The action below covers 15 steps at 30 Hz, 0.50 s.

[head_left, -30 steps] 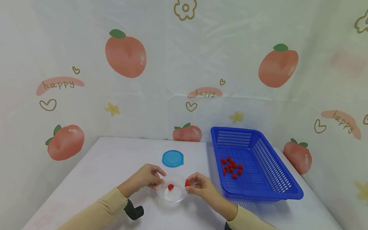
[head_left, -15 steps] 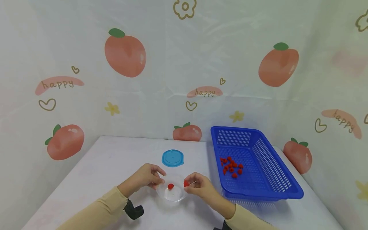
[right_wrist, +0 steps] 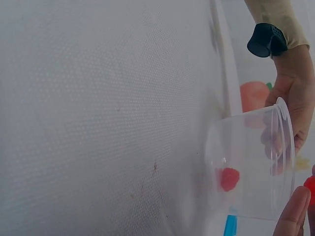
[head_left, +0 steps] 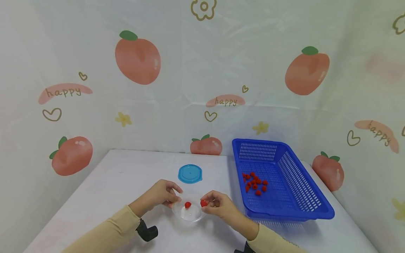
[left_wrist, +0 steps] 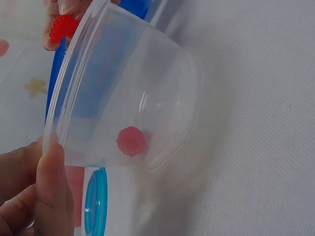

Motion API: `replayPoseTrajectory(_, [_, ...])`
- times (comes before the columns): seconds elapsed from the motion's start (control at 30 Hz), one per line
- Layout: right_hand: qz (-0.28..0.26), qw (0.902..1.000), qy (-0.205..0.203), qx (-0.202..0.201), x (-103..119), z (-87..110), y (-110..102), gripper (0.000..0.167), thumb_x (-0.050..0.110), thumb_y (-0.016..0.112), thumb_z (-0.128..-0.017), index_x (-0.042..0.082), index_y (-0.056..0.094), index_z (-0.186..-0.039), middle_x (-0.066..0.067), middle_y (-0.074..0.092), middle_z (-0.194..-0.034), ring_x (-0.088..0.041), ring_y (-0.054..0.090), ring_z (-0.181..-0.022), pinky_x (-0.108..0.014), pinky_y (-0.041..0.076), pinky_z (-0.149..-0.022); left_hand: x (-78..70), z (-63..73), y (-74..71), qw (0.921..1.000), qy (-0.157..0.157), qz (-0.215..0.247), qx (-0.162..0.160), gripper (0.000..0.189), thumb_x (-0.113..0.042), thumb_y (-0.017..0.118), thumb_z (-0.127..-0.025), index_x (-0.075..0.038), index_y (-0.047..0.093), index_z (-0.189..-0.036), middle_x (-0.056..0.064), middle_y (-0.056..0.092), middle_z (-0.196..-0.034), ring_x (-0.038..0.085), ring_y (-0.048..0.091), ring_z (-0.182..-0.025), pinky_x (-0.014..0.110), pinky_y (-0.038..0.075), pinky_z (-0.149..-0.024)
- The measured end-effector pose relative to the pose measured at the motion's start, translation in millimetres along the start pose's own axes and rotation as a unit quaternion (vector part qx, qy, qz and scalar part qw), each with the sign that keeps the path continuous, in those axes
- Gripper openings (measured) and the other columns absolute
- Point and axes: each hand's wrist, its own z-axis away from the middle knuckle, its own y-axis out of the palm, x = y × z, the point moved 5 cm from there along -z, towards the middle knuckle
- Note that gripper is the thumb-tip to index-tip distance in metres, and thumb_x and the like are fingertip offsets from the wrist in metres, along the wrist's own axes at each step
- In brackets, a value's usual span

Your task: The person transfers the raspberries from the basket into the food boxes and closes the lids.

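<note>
A clear plastic bowl (head_left: pixel 190 217) stands on the white table, with one red raspberry (head_left: pixel 188 205) lying in its bottom. My left hand (head_left: pixel 162 194) holds the bowl's left rim between thumb and fingers. At the opposite rim, my right hand (head_left: pixel 219 205) pinches another raspberry (head_left: pixel 203 203) between thumb and fingertips. In the left wrist view this held raspberry (left_wrist: pixel 62 28) shows right at the rim, above the one inside the bowl (left_wrist: pixel 131 141). The right wrist view shows the bowl (right_wrist: pixel 251 147) from the side, with the held raspberry partly cut off at the frame's edge.
A blue plastic basket (head_left: pixel 289 211) stands on the right, with several raspberries (head_left: pixel 254 182) gathered at its left side. Behind the bowl lies a round blue lid (head_left: pixel 190 174). A white cloth wall with printed fruit borders the table's back.
My right hand has shifted slightly left with its raspberry, bringing it over the bowl's right rim. The left hand and the bowl have stayed in place.
</note>
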Motion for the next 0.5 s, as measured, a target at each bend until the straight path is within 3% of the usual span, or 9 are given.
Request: replayPoseTrajectory(0.5, [0.007, 0.9999, -0.009, 0.007, -0.9, -1.6, 0.4, 0.027, 0.0, 0.07, -0.084, -0.007, 0.063, -0.109, -0.01, 0.068, -0.098, -0.012, 0.055, -0.073, -0.014, 0.051, -0.065, -0.5, 0.0, 0.3, 1.0, -0.004, -0.003, -0.001, 0.027, -0.007, 0.078, -0.08, 0.0, 0.068, -0.105, 0.006, 0.056, -0.069, 0.012, 0.055, -0.051, 0.024, 0.055, -0.053])
